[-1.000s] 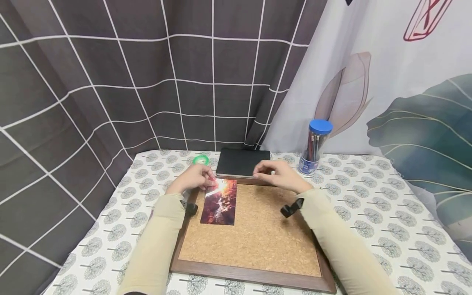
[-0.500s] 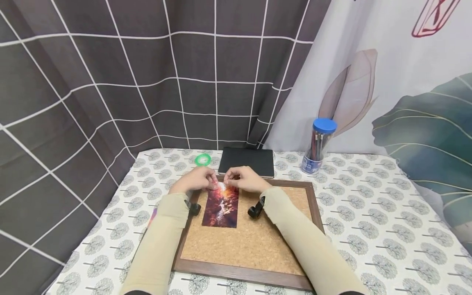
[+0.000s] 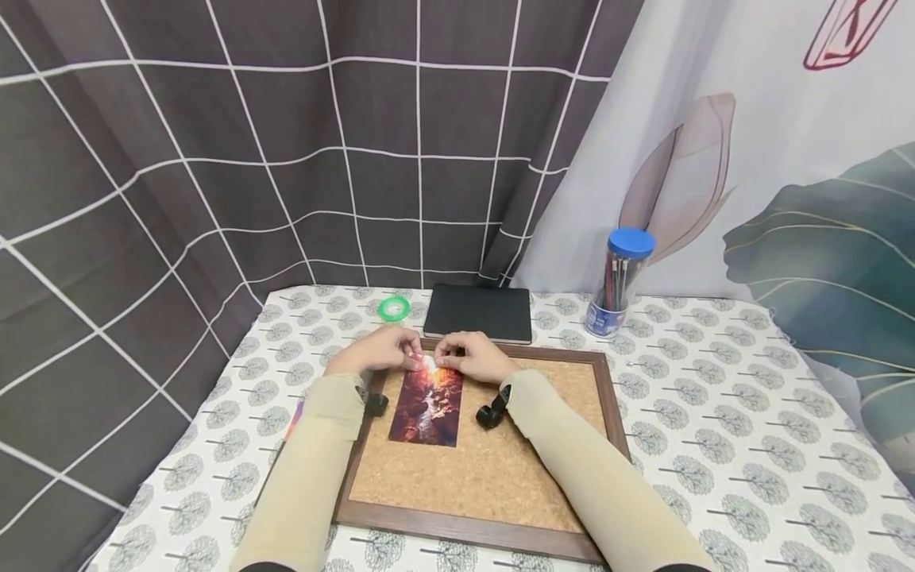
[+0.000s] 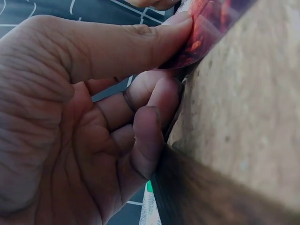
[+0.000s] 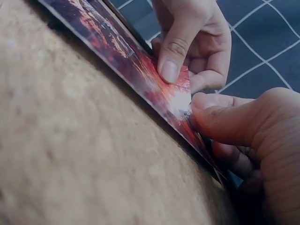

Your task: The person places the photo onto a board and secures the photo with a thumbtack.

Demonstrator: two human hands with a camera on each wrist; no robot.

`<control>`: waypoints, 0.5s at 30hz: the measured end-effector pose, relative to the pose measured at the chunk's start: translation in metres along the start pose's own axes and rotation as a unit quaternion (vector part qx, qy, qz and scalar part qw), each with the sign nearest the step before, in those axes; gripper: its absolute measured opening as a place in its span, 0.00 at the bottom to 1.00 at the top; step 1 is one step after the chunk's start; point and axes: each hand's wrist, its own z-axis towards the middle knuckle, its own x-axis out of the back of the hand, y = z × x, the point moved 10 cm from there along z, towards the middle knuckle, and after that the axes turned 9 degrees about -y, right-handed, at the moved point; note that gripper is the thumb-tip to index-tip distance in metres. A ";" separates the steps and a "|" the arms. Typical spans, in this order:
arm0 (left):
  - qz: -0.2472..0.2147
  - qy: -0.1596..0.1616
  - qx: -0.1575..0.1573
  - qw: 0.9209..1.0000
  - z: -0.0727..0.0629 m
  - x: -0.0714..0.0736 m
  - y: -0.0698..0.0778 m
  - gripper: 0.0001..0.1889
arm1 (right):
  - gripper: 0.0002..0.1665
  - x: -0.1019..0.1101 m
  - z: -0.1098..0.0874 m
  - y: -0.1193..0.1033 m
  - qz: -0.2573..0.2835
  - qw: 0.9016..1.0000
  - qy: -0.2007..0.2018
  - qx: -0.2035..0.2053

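A glossy picture print (image 3: 427, 409) in red and dark purple lies over the upper left of a cork board (image 3: 493, 485) with a brown wooden frame. My left hand (image 3: 379, 351) pinches the print's top left corner, thumb on its face and fingers behind, as the left wrist view shows. At the bright top edge, thumb and forefinger of my right hand (image 3: 477, 357) come together around something small and greyish, mostly hidden by the fingertips; I cannot tell its kind. In the right wrist view the print (image 5: 140, 77) has its top edge between both hands.
A black notebook (image 3: 477, 312) lies behind the board, with a green tape roll (image 3: 394, 308) to its left. To the right stands a clear jar of pencils (image 3: 618, 286) with a blue lid. A colourful sheet edge (image 3: 295, 417) shows beside the left sleeve.
My right hand has come left from over the board's right half to the print's top edge. The left hand keeps its pinch, and the print has barely shifted.
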 end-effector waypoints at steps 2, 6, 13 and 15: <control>0.005 0.003 0.002 1.000 0.000 0.001 0.001 0.07 | 0.04 0.003 0.000 -0.003 -0.003 1.000 0.004 0.005; 0.003 0.002 0.005 1.000 -0.001 0.003 0.002 0.07 | 0.04 0.003 0.001 -0.003 -0.002 1.000 0.001 0.002; -0.002 -0.004 0.013 1.000 -0.002 -0.003 -0.002 0.08 | 0.06 -0.005 0.000 0.000 0.004 1.000 -0.018 -0.007; 0.001 -0.002 0.012 1.000 -0.002 -0.003 -0.001 0.08 | 0.05 -0.005 -0.001 -0.001 0.005 1.000 -0.017 -0.005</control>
